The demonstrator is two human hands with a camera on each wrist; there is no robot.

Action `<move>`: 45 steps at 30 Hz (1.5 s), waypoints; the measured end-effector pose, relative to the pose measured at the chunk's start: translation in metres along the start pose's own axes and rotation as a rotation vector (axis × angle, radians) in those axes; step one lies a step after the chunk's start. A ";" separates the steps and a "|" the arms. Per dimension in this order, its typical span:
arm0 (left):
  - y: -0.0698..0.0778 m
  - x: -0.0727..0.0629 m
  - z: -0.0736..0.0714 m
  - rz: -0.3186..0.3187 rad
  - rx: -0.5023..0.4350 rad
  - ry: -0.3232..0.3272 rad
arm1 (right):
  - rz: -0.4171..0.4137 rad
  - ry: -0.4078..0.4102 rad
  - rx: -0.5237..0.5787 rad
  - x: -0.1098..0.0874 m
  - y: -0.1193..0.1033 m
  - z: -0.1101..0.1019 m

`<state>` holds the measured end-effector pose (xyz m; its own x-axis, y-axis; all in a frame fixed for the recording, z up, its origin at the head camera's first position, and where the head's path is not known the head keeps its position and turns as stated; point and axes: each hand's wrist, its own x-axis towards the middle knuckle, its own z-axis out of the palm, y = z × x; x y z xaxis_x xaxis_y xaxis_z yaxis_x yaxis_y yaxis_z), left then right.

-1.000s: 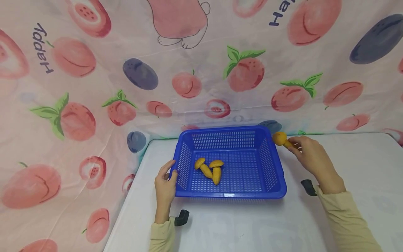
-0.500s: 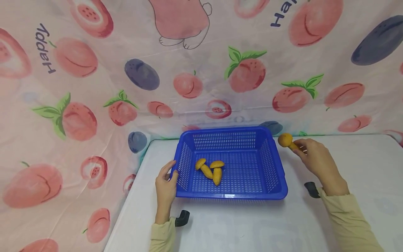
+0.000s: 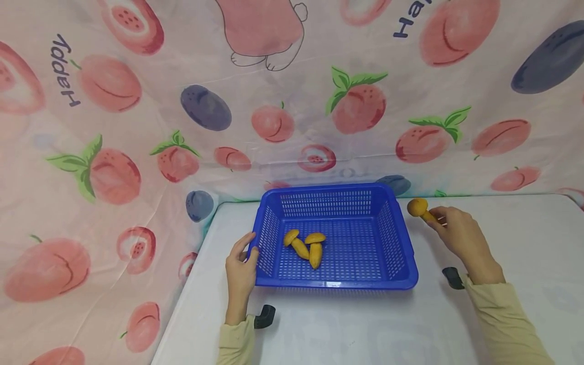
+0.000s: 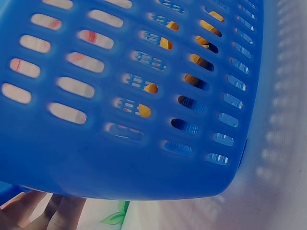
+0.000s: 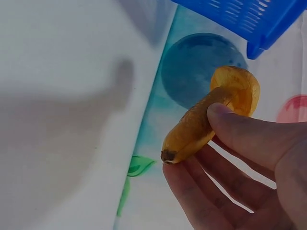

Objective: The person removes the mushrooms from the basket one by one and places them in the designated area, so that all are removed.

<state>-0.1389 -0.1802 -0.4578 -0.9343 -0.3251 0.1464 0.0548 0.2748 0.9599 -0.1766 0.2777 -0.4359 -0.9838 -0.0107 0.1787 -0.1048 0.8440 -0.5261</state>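
Note:
In the head view a blue plastic basket (image 3: 337, 284) has two yellow-brown mushrooms lying in its left half, one mushroom (image 3: 296, 244) leaning toward the other mushroom (image 3: 315, 251). My left hand (image 3: 241, 271) grips the basket's left rim, thumb on the near side. Through the slots of the basket wall (image 4: 72, 158), bits of yellow show in the left wrist view. Just beyond the right rim, my right hand (image 3: 463, 238) pinches a third mushroom (image 5: 194, 124) by its stem, cap pointing left toward the basket. The right wrist view shows the thumb along the stem and fingers beneath it.
The basket stands on a white table (image 3: 347, 329), close to its back edge. Behind and to the left hangs a pink cloth (image 3: 283, 81) printed with fruit. A black wrist mount (image 3: 264, 317) sits at the left cuff, another black mount (image 3: 453, 278) at the right.
My right hand has moved right and slightly nearer with its mushroom, away from the basket's right rim. The left hand keeps its hold, and the two mushrooms in the basket stay put.

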 end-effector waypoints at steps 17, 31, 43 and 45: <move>0.000 0.000 0.000 0.012 0.004 0.001 | 0.045 -0.010 -0.006 0.000 0.020 0.016; 0.010 -0.004 -0.001 -0.002 0.011 -0.008 | 0.088 -0.047 0.000 0.000 0.030 0.025; 0.037 -0.015 0.000 -0.022 0.014 -0.011 | 0.083 -0.052 -0.010 -0.001 0.035 0.028; 0.039 -0.015 -0.001 -0.019 0.011 -0.008 | 0.083 -0.050 -0.011 0.000 0.034 0.028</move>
<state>-0.1227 -0.1656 -0.4227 -0.9378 -0.3233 0.1266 0.0333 0.2791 0.9597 -0.1845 0.2911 -0.4766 -0.9952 0.0325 0.0927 -0.0214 0.8491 -0.5278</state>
